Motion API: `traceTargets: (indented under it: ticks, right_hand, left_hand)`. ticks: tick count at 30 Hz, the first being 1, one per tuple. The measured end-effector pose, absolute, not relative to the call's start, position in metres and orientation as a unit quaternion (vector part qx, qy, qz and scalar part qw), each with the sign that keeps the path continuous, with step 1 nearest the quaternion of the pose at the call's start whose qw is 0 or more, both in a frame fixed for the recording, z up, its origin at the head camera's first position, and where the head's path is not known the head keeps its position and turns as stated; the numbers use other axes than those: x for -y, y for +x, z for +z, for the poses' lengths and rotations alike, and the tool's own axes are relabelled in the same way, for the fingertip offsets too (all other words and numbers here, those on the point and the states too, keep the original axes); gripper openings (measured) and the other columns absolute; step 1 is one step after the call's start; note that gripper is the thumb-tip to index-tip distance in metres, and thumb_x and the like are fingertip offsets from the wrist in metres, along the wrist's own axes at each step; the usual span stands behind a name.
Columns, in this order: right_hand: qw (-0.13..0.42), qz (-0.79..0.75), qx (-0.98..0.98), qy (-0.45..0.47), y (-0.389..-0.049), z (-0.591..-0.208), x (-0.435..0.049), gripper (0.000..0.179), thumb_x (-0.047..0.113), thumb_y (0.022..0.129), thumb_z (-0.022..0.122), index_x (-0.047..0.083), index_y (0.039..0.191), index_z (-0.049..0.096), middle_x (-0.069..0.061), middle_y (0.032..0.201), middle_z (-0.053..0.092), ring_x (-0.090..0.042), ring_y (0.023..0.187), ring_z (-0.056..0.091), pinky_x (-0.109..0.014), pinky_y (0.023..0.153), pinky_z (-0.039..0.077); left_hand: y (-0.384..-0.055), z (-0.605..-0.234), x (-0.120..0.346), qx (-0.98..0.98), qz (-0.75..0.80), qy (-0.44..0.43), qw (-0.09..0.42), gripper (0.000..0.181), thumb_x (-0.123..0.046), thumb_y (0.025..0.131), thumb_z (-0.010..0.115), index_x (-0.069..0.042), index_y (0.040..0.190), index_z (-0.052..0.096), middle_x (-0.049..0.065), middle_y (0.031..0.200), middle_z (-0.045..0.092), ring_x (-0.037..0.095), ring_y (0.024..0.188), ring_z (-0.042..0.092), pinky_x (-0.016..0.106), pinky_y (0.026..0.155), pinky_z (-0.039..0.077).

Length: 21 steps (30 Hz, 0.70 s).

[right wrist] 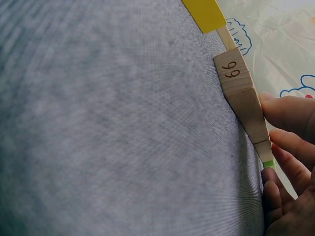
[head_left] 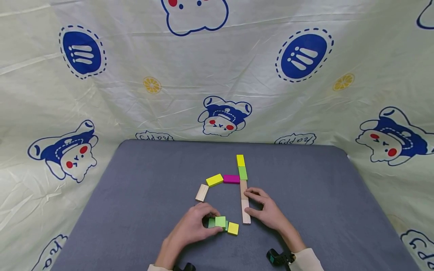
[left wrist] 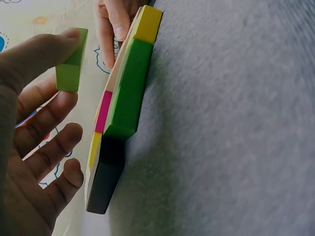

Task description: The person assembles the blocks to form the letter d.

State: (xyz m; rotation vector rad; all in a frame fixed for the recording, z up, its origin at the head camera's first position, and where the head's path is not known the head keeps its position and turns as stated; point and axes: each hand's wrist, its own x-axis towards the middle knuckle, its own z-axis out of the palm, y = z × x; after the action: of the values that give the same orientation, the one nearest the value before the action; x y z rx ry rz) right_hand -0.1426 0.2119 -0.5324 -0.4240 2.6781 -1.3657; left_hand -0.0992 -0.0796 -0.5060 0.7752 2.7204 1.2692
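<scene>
My left hand (head_left: pixel 198 223) pinches a light green block (left wrist: pixel 70 76) between thumb and fingers, raised over the table. Below it lies a darker green block (left wrist: pixel 130 88), partly hidden in the head view, with a yellow block (head_left: pixel 233 228) at its right end. My right hand (head_left: pixel 269 210) rests its thumb and fingertips along the right side of a straight column, at its two plain wooden blocks (head_left: pixel 245 212); the nearer one is marked 99 or 66 on its end. Farther up this column are a green block (head_left: pixel 242 173) and a yellow one (head_left: pixel 240 160).
From the column a magenta block (head_left: pixel 231 179), a yellow block (head_left: pixel 214 180) and a plain wooden block (head_left: pixel 202 192) curve left toward my left hand. In the left wrist view a dark block (left wrist: pixel 106 172) adjoins the green one. Grey cloth (head_left: pixel 152 180) covers the table; a printed curtain (head_left: pixel 244 56) hangs behind.
</scene>
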Motion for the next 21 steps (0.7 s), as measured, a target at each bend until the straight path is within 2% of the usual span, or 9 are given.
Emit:
traceTargets:
  ticks: [21]
  right_hand:
    - [0.044, -0.445, -0.881, -0.153, -0.144, -0.537, -0.214, 0.053, 0.026, 0.091, 0.08, 0.009, 0.139, 0.065, -0.007, 0.144, 0.056, -0.035, 0.139, 0.047, -0.063, 0.114, 0.036]
  left_hand:
    - [-0.099, -0.511, 0.06, -0.877, 0.392, 0.276, 0.041, 0.025, -0.037, 0.083, 0.086, -0.028, 0.102, 0.072, -0.017, 0.099, 0.065, 0.003, 0.094, 0.058, 0.019, 0.08, 0.05]
